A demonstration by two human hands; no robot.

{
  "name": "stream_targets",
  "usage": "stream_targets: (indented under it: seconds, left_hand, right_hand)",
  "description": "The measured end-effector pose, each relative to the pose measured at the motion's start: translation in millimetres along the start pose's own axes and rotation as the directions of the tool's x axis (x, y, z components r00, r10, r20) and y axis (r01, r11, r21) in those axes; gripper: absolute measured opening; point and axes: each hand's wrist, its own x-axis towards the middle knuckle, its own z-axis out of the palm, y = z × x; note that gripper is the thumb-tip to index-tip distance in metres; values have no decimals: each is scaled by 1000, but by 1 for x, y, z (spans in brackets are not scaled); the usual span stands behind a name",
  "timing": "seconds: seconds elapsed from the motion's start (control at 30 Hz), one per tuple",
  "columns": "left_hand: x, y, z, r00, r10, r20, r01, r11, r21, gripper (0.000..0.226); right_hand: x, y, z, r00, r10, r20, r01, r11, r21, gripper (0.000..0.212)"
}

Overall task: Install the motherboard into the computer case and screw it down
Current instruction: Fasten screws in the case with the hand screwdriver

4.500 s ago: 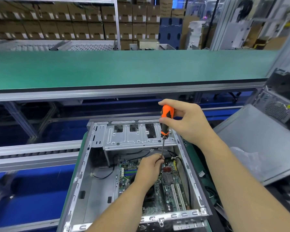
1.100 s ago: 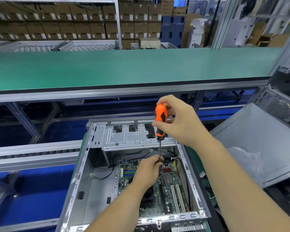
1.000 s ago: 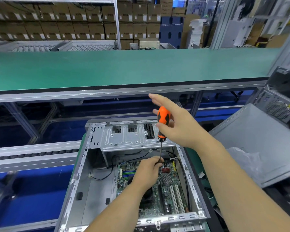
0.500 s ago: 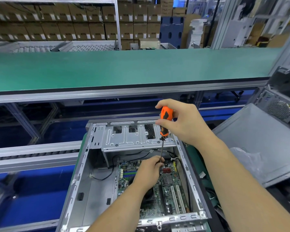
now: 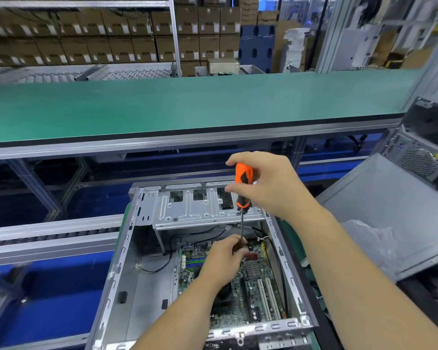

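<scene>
1. Two parts of the job can be judged from here: the green printed-circuit motherboard (image 5: 240,286) already lies flat inside the open grey sheet-metal computer case (image 5: 147,274), in the right half of its floor, so the placing looks done; the screwing looks to be in progress.
2. Your right hand (image 5: 268,185) has its fingers curled round the orange and black plastic handle of the screwdriver (image 5: 242,188), above the silver drive cage (image 5: 200,208) at the far end of the case.
3. Your left hand (image 5: 223,261) pinches the thin dark shaft low down, close to the board, and seems to guide the tip. The tip and any screw are hidden under these fingers, so I cannot tell how deep the screw sits.
4. How many screws are already in, I cannot tell; the other mounting holes are too small to read. I judge that several corners still wait, for example at the near edge of the board.
5. The screwdriver stands almost upright, its long axis from handle at 12 o'clock down to tip at 6 o'clock, with only a small lean.
6. The motherboard's long axis runs from 12 to 6 o'clock along the case. Its white expansion slots (image 5: 268,299) lie along the same axis, at the near right.
7. A loose grey side panel (image 5: 390,210) lies at 3 o'clock, apart from the case.
</scene>
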Motion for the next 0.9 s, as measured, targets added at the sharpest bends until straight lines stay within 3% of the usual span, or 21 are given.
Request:
stream_targets:
  seconds: [0.07,0.13,0.27,0.4,0.53,0.63,0.77,0.87,0.9]
  left_hand:
    - [0,0,0,1000,12,-9,-11,1000,8,11]
    - [0,-1,0,1000,14,1,-14,1000,10,16]
    - [-1,0,-1,1000,12,0,-12,1000,28,18]
    - [-1,0,-2,1000,18,5,-18,999,47,20]
    - [-1,-3,-2,1000,11,-7,-10,999,52,19]
    - [0,-5,-2,1000,-1,-4,1,999,47,19]
    - [0,-3,0,1000,-19,12,19,1000,22,19]
    - [1,-5,0,999,-40,26,40,999,2,19]
    - [0,-4,1,998,-47,38,47,999,-2,18]
  right_hand:
    - [-3,-1,-2,1000,-16,26,13,992,122,38]
    - [-6,-3,-5,988,-36,148,-7,961,278,43]
    - [-2,-3,-3,1000,2,12,-3,998,56,32]
    - [-6,-9,-2,979,-14,201,-36,970,242,56]
    - [-2,-8,-2,999,10,46,-13,997,75,46]
    - [-5,-11,-1,981,-35,193,-15,968,249,53]
    - [-4,-6,-2,1000,19,6,-19,992,127,46]
    - [-7,-3,0,986,-12,167,-41,950,309,56]
    - [-8,-3,2,991,0,134,-45,942,333,55]
